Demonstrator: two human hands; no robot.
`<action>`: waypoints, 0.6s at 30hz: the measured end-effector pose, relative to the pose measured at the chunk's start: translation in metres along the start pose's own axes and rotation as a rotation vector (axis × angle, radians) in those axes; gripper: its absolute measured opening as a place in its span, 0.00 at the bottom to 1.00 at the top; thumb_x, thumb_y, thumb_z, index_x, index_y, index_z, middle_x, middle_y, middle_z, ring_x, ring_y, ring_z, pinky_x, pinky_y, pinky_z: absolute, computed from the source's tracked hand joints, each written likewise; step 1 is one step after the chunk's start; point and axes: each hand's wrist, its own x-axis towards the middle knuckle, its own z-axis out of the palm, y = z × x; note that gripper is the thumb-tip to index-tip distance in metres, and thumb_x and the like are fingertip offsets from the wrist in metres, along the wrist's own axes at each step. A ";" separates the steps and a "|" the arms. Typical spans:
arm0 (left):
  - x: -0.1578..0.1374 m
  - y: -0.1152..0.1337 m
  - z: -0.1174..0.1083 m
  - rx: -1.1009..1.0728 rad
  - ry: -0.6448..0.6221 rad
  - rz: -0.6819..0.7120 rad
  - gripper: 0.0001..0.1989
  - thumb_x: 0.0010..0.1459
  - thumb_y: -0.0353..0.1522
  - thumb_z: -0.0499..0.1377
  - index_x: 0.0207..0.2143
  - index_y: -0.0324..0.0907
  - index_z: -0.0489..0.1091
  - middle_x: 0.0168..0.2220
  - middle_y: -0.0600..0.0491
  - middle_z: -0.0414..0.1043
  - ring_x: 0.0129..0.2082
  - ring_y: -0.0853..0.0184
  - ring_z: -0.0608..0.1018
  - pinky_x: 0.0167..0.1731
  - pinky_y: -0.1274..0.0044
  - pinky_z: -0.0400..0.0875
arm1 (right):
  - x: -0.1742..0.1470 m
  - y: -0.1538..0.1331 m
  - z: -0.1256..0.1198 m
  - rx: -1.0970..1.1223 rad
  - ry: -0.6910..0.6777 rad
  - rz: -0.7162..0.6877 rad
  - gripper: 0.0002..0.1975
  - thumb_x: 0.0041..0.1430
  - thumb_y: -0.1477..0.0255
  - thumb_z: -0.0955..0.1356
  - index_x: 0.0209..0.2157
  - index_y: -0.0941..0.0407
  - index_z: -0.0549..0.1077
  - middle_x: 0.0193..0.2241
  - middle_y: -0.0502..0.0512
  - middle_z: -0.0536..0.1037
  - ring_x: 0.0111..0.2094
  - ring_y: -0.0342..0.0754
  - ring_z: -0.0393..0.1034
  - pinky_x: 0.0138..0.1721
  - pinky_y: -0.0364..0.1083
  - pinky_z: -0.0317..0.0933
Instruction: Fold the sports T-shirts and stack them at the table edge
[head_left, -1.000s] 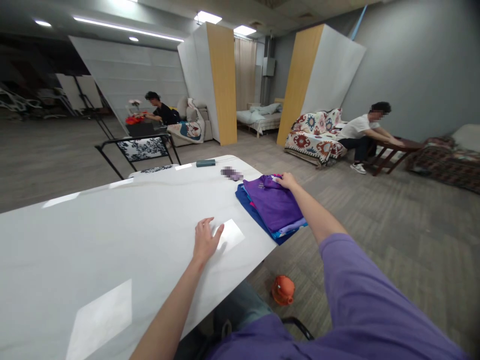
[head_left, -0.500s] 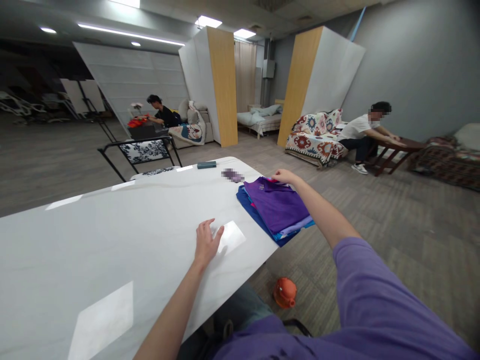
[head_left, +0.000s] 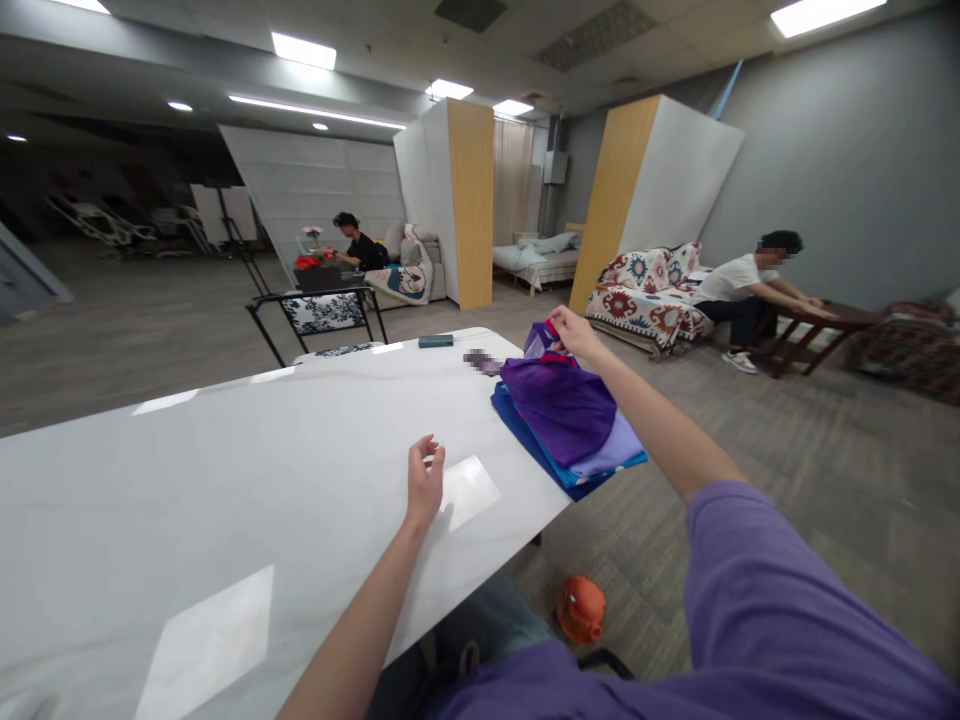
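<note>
A purple shirt [head_left: 562,408] hangs from my right hand [head_left: 576,335], whose fingers pinch its far edge, near some red-pink trim. That edge is raised, and the rest of the shirt drapes over a stack of folded clothes [head_left: 517,432] at the table's right corner. Dark blue, bright blue and lilac layers show in the stack. My left hand [head_left: 426,482] holds nothing. Its fingers are loosely bent and apart, over the white table [head_left: 315,500] to the left of the stack.
A dark teal case [head_left: 436,341] and a small purplish blurred item [head_left: 484,362] lie at the table's far end. A chair [head_left: 326,315] stands beyond. An orange pot-like object [head_left: 581,608] is on the floor below. Two people sit farther off, one left, one right.
My right hand has lifted the shirt's far edge up off the stack, and the shirt has bunched. My left hand's fingers have curled in a little. The view has tilted up.
</note>
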 end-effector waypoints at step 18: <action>0.117 0.326 -0.175 -0.340 -0.262 0.050 0.25 0.54 0.47 0.80 0.47 0.43 0.83 0.43 0.48 0.88 0.40 0.59 0.89 0.44 0.70 0.86 | -0.078 -0.340 -0.118 0.480 -0.242 -1.015 0.15 0.70 0.78 0.77 0.50 0.54 0.71 0.40 0.47 0.79 0.39 0.42 0.75 0.41 0.39 0.71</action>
